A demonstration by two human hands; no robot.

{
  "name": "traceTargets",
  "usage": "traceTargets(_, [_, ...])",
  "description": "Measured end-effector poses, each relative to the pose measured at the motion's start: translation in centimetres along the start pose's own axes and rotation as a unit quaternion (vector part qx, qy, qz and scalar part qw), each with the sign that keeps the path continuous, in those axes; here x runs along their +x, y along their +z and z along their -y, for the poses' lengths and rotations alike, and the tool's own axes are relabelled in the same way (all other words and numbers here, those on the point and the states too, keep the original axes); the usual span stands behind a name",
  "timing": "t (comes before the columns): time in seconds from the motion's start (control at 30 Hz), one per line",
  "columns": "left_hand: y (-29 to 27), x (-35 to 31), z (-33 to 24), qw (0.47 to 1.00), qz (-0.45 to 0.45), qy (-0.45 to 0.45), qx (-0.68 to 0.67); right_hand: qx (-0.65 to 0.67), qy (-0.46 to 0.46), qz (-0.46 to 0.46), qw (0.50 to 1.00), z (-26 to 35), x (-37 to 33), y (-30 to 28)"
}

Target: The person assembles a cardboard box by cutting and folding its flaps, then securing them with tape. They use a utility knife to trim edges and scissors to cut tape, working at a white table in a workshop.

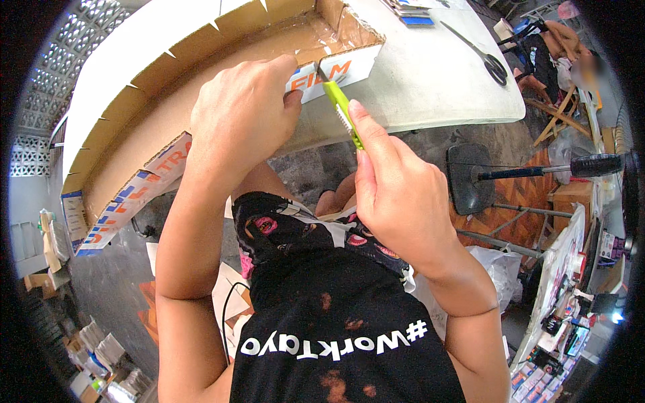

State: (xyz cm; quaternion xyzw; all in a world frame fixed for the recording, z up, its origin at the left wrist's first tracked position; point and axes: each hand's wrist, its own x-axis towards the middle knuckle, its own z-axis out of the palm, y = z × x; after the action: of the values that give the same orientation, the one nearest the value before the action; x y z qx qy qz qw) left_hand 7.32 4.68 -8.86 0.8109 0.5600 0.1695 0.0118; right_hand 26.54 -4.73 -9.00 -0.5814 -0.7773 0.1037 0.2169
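A long, shallow cardboard box [158,87] lies open on the white table, brown inside, with orange and blue print on its white outer side. Slits are cut along its far wall and near wall. My right hand [396,188] is closed around a lime-green utility knife [342,111]. The knife's blade sits at a slit in the box's near wall, close to the right corner. My left hand [245,111] grips that same near wall just left of the blade, fingers over the top edge and thumb outside.
Black-handled scissors [494,67] lie on the white table [430,94], right of the box. Papers [410,12] rest near its far edge. A black stool seat [470,178] stands at the right. Another person [564,60] is at the far right. A cluttered table [551,289] stands lower right.
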Motion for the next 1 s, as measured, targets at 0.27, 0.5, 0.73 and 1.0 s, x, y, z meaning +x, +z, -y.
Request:
traceTargets(0.27, [-0.3, 0.1, -0.1, 1.0, 0.009, -0.012, 0.007, -0.026, -0.013, -0.031, 0.999, 0.5, -0.1, -0.3])
traceTargets(0.5, [-0.1, 0.0, 0.1, 1.0, -0.003, 0.003, 0.016, -0.046, 0.009, -0.002, 0.999, 1.2, -0.3, -0.6])
traceTargets(0.73, [0.1, -0.2, 0.1, 1.0, -0.015, 0.021, 0.014, -0.055, -0.001, -0.011, 0.998, 1.2, 0.6, 0.3])
traceTargets(1.0, [-0.1, -0.2, 0.0, 1.0, -0.008, 0.019, 0.018, -0.032, 0.006, -0.004, 0.999, 1.3, 0.7, 0.2])
